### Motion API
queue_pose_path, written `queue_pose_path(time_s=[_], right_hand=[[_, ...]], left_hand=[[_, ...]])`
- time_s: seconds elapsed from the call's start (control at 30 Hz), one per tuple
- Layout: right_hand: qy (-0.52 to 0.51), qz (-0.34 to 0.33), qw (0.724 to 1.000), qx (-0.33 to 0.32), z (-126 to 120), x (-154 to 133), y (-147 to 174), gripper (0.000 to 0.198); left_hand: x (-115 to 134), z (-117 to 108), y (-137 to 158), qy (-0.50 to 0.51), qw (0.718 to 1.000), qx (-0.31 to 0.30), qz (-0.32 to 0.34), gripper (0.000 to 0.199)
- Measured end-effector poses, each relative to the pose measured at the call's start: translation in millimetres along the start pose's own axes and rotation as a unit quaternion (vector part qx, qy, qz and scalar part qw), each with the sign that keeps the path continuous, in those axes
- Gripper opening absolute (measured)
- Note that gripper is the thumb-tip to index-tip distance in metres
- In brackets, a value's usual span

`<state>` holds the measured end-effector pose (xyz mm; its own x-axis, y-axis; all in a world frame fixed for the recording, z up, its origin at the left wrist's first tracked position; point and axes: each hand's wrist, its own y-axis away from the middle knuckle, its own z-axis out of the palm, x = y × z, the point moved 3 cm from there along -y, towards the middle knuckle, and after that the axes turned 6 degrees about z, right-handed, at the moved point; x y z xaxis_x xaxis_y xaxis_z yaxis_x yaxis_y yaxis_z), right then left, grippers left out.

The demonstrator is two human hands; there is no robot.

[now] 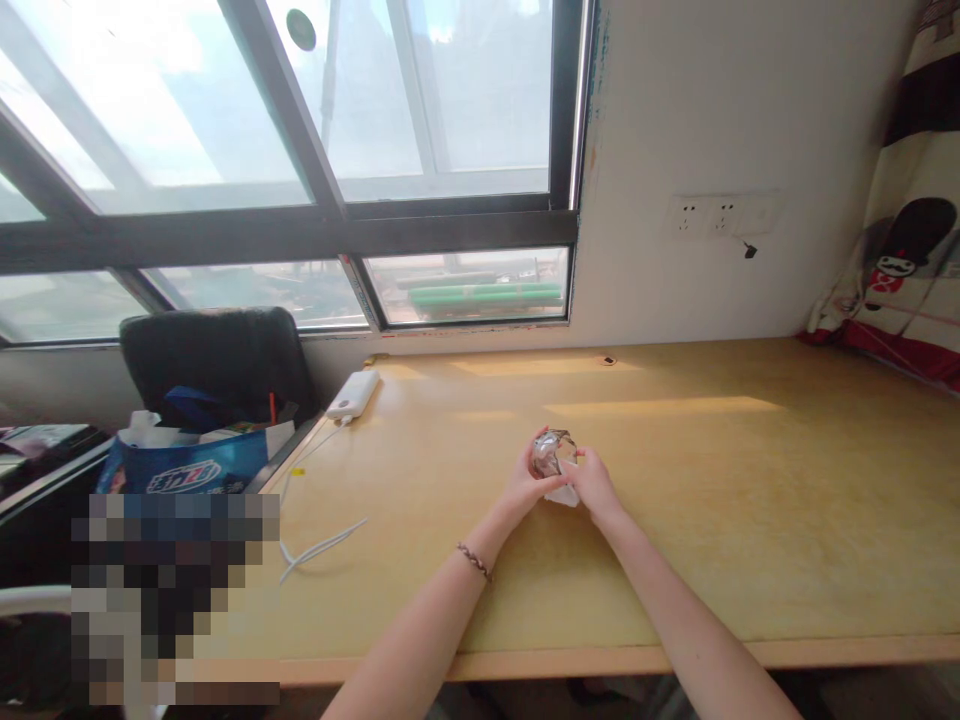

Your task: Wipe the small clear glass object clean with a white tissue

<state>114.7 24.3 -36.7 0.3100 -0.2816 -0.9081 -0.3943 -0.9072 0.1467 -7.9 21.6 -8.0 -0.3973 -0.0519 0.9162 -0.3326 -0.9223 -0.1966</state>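
Both grips, left hand [526, 483] and right hand [597, 486], closed on a glossy faceted see-through object [549, 450] over the table [720, 520]; looks like in-hand handling, next move needs light, even pressure.

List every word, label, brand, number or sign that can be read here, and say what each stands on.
No text can be read with certainty.
Blue bag: pale logo lettering, too blurred to read.
Round window sticker: any markings too small to read.
White device: small grey mark, unreadable.
Clear shiny object between left hand and right hand: no lettering distinguishable.
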Motion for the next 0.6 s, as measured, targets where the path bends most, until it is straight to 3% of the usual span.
queue_pose_path(time_s=[0.3, 0.47, 0.6], right_hand=[[0.053, -0.069, 0.996, 0.016, -7, -11, 6, 0.044], [0.117, -0.114, 0.986, 0.021, -6, -16, 12, 0.046], [0.141, -0.150, 0.978, 0.021, -6, -21, 16, 0.047]], left_hand=[[-2, -9, -1, -0.027, 1.000, -0.004, 0.009, 0.066], [-6, -14, -3, -0.037, 0.999, -0.004, -0.015, 0.040], [-3, -12, -2, -0.027, 0.999, 0.006, -0.027, 0.031]])
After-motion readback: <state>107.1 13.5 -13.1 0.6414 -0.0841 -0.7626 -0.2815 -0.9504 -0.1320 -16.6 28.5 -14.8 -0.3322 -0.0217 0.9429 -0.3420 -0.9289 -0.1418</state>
